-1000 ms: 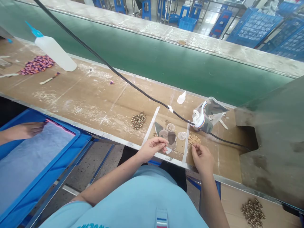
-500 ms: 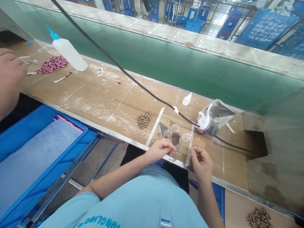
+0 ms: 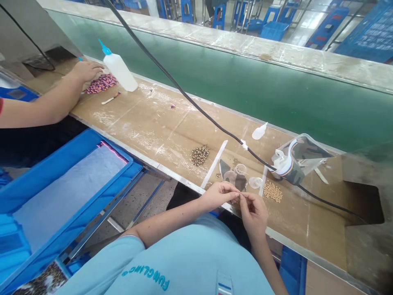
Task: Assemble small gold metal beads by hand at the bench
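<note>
My left hand (image 3: 219,194) is closed in a pinch at the table's front edge. The fingertips of my right hand (image 3: 254,209), pinched too, meet it there. Whatever sits between the fingertips is too small to make out. Just beyond my hands lies a camouflage cloth piece (image 3: 231,177), with a small clear cup (image 3: 241,168) on its far side. A second clear round dish (image 3: 254,182) is to its right. Tan beads (image 3: 272,191) form a pile right of my right hand. Dark brass-coloured small pieces (image 3: 199,155) are heaped to the left.
A black cable (image 3: 184,92) hangs diagonally across the table. White bottles, one large (image 3: 121,73) and one small (image 3: 259,131), are farther back. A camouflage-and-clear bag (image 3: 294,164) is at right. A co-worker's hand (image 3: 87,70) is over pink-purple pieces (image 3: 102,83).
My right hand has moved left from beside the tan beads to meet my left hand's fingertips. The view has shifted left, and the co-worker's arm shows more fully.
</note>
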{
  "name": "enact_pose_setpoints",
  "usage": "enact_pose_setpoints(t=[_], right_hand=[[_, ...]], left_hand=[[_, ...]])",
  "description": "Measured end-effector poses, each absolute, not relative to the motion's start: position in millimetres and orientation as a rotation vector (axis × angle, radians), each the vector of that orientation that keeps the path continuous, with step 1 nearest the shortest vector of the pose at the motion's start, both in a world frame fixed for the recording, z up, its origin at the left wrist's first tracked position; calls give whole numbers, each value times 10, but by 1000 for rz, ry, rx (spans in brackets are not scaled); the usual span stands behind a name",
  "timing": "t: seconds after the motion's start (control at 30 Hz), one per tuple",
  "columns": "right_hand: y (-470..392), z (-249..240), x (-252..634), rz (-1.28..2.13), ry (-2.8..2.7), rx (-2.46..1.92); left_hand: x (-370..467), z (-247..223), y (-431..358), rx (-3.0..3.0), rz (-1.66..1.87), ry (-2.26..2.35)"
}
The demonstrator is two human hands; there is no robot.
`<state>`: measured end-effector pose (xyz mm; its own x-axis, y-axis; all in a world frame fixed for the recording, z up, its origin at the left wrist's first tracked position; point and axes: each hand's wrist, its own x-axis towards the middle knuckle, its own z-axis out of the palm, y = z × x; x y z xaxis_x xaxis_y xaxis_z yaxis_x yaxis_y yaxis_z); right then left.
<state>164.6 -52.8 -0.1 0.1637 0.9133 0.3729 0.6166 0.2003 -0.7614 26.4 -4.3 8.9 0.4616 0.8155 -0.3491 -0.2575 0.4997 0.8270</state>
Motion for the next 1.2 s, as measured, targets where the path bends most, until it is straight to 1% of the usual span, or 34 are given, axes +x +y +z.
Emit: enact_pose_setpoints(t=[0.1, 0.2, 0.4, 0.57, 0.7, 0.97, 1.13, 1.2], right_hand=[[-530, 23, 1640, 222, -1616, -1478], [-534, 16, 1654, 159, -1675, -1447], [-520, 8, 1703, 170, -1744, -1435], [-527, -4, 1715, 220, -1711, -1536], [-533, -16, 1700, 240, -1685, -1519], [-525, -21, 1680, 143, -1759, -1471], [-552, -81, 1662, 23, -1785, -1516], [-558, -95, 1657, 32, -1773, -1534]], left_hand=[[267, 95, -58, 789, 777, 835], [260, 88, -69, 850, 797, 846], [250, 90, -78, 923, 791, 864], [277, 90, -102, 922, 836, 901], [298, 85, -130, 931, 858, 943], [324, 84, -162, 945, 876, 978], [337, 58, -189, 988, 896, 1014], [340, 54, -193, 995, 904, 1022]])
